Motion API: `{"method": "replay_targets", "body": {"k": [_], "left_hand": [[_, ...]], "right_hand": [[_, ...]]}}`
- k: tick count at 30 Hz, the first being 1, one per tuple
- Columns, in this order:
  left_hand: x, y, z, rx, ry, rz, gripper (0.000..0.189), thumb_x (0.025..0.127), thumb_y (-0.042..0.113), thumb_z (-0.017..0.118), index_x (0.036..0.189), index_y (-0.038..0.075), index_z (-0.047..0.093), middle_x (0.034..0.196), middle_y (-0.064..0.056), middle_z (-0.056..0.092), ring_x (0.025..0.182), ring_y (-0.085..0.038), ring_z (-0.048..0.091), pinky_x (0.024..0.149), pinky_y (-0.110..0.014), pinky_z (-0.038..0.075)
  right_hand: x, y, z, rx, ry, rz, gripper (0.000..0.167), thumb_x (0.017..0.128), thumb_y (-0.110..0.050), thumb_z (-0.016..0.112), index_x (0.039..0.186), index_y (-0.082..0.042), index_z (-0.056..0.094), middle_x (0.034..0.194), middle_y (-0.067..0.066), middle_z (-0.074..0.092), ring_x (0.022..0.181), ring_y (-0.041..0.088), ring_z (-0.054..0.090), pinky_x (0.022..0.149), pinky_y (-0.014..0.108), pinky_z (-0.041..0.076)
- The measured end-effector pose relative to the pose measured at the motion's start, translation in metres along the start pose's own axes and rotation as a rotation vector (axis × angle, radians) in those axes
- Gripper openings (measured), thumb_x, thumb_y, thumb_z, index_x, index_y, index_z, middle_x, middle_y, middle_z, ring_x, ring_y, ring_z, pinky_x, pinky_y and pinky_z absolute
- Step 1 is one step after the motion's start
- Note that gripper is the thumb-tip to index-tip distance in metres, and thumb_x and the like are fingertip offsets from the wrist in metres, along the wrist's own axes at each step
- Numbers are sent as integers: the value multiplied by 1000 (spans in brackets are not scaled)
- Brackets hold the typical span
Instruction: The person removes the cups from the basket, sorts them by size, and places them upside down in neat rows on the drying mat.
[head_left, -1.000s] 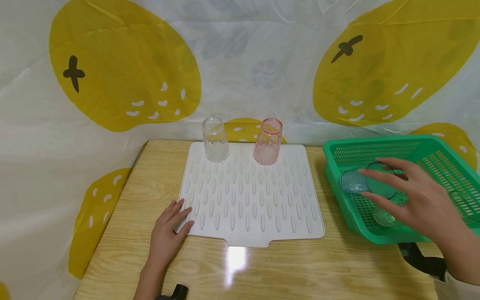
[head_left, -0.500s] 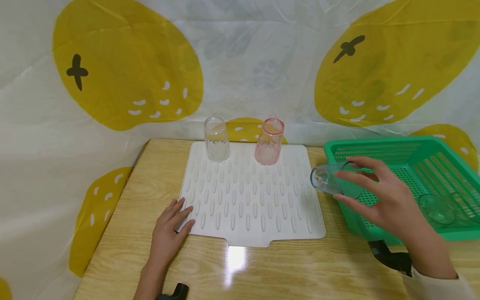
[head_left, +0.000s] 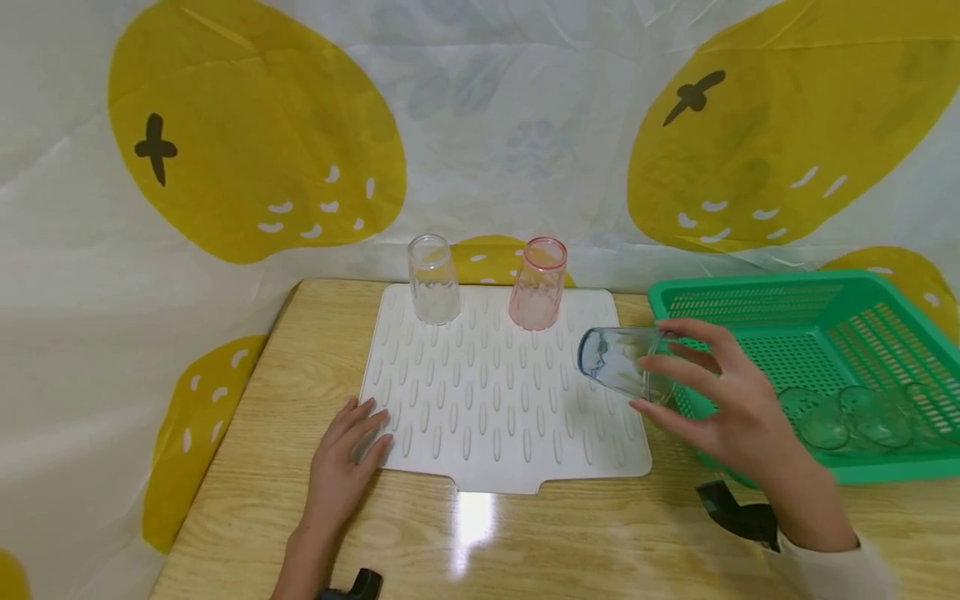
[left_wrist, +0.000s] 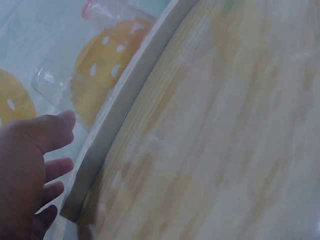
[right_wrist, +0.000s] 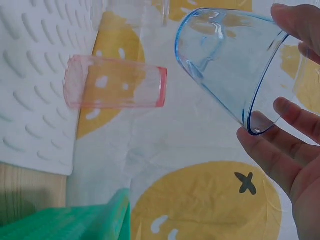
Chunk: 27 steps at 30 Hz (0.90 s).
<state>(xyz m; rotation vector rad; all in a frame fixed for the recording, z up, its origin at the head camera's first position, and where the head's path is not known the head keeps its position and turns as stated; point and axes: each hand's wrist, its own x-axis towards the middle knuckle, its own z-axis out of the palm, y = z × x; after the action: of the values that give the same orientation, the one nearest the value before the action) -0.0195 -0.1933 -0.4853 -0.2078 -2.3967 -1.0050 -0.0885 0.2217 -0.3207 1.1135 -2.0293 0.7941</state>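
My right hand (head_left: 731,404) grips a clear bluish glass (head_left: 618,360) by its rim, thumb on one side and fingers on the other. The glass lies sideways in the air over the right part of a white ridged drying mat (head_left: 487,400), its base toward the left. In the right wrist view the glass (right_wrist: 225,60) shows a blue-tinted edge. My left hand (head_left: 343,454) rests at the mat's lower left edge with fingers spread. At the back of the mat, a clear glass (head_left: 434,283) and a pink glass (head_left: 537,287) stand upside down, apart from each other.
A green plastic basket (head_left: 795,287) stands to the right of the mat, with several clear glasses (head_left: 873,417) lying inside. The wooden table (head_left: 585,533) reaches back to a white cloth (head_left: 517,125) with yellow fruit shapes.
My right hand has lifted the bluish glass out of the basket and carried it left over the mat's right part. The left hand stays practically in place.
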Motion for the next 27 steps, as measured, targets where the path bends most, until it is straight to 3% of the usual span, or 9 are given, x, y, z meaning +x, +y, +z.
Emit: {"method": "replay_targets", "body": {"k": [4, 10, 14, 19, 27], "left_hand": [[8, 16, 0, -73, 13, 63, 40, 73, -2, 80, 111, 3, 71, 121, -18, 62, 125, -40, 45, 109, -50, 28], [24, 51, 1, -243, -31, 122, 43, 76, -2, 78, 117, 5, 68, 124, -15, 61, 128, -35, 45, 110, -34, 31], [35, 75, 4, -362, -67, 155, 47, 78, -2, 76, 123, 7, 65, 127, -14, 59, 127, -35, 45, 108, -35, 34], [45, 95, 13, -436, -107, 164, 50, 81, 1, 75, 129, 6, 60, 132, -11, 57, 128, -35, 45, 107, -36, 36], [52, 112, 23, -460, -156, 125, 54, 84, 9, 74, 135, 9, 55, 136, -4, 54, 127, -23, 47, 105, -35, 38]], "right_hand": [[3, -4, 7, 50, 33, -6, 44, 89, -46, 64, 90, -3, 70, 114, 33, 53, 107, 18, 57, 95, 17, 43], [8, -14, 16, 124, 59, -21, 42, 89, -44, 65, 87, -2, 68, 112, 35, 52, 110, 28, 53, 95, 20, 43], [9, -19, 24, 143, 79, -24, 41, 89, -43, 65, 86, -2, 67, 111, 35, 51, 108, 33, 51, 95, 22, 43], [6, -21, 33, 172, 76, -20, 37, 88, -40, 66, 90, -4, 67, 112, 35, 50, 107, 39, 50, 95, 26, 43], [-2, -27, 51, 243, 87, -29, 35, 85, -38, 71, 93, -4, 66, 111, 36, 50, 107, 40, 51, 91, 31, 46]]}}
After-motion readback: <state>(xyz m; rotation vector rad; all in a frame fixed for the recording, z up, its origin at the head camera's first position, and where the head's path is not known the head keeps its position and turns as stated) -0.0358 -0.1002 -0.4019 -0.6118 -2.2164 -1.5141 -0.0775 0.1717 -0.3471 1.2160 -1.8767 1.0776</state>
